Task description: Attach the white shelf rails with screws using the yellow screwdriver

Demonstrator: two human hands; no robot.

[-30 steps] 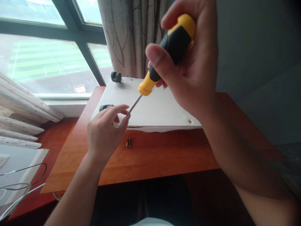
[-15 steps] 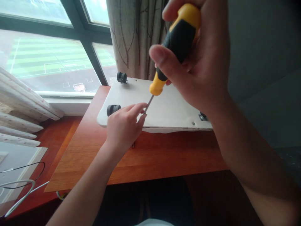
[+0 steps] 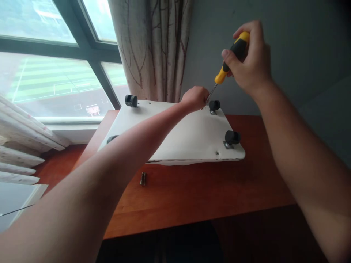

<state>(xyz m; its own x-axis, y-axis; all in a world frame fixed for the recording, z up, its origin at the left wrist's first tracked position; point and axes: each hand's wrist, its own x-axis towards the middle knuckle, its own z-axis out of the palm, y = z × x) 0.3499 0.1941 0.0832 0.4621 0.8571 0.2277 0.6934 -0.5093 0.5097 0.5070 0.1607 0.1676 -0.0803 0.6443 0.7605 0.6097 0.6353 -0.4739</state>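
My right hand [image 3: 253,60] grips a screwdriver [image 3: 238,49] by its yellow and black handle. The shaft slants down and left into the closed fingers of my left hand [image 3: 196,98], which is held low over the far right part of a white board [image 3: 183,135]. A thin bit of metal shows under those fingers; what they pinch at the screwdriver's tip is hidden. Just right of that spot stands a black caster wheel [image 3: 214,106]. Another caster [image 3: 232,137] sits at the near right corner, beside a small hole or screw head [image 3: 217,153].
The board lies on a reddish wooden table [image 3: 192,193]. Two screws [image 3: 143,179] rest near its front edge. A far left caster [image 3: 131,100] stands up, and my left forearm partly covers the near left one [image 3: 112,138]. Behind are a curtain [image 3: 153,51] and a window.
Both hands and the screwdriver have moved to the far right part of the board. Screws on the table and the right-hand casters are now more exposed. The view has shifted.
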